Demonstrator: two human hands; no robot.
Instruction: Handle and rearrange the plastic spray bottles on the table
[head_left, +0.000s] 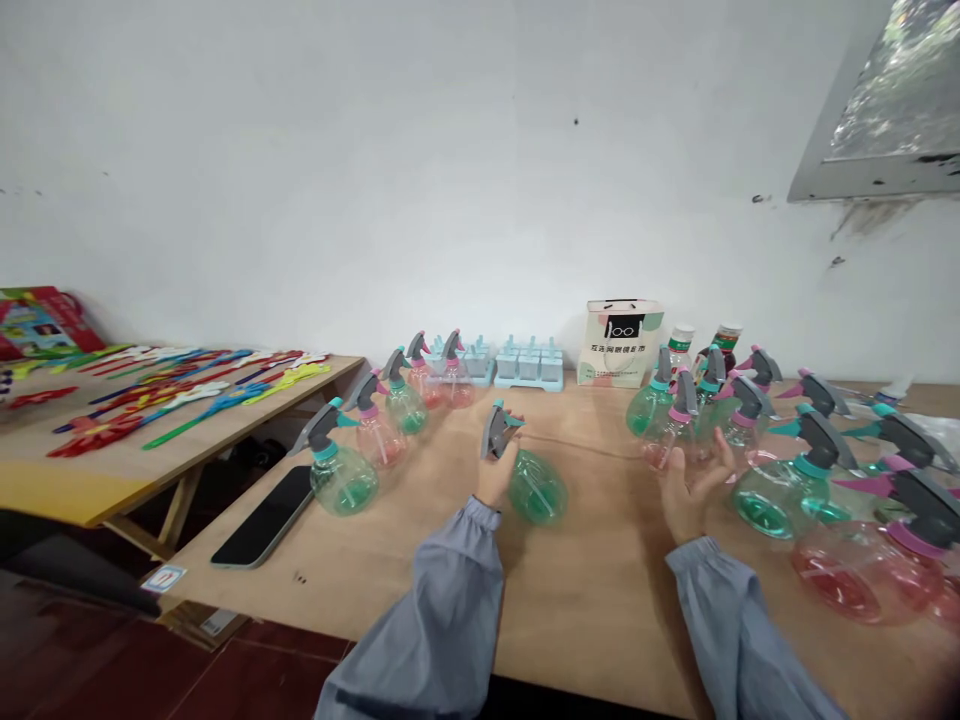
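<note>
On the brown tabletop: one green spray bottle (538,488), its neck gripped in the left hand (498,470); the right hand (691,490), fingers spread, near the right-hand cluster of pink and green spray bottles (784,497).

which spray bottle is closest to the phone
The green spray bottle, frontmost on the left, just beside the phone; all the others stand farther off.

Round translucent plastic spray bottles (345,485), by place
Five left of centre (two green, three pink); one green bottle (541,490) at centre; at least eight, overlapping, right. Two pale-blue plastic mould trays (529,370), one black-screened phone (262,520), one cream paper bag (606,366).
</note>
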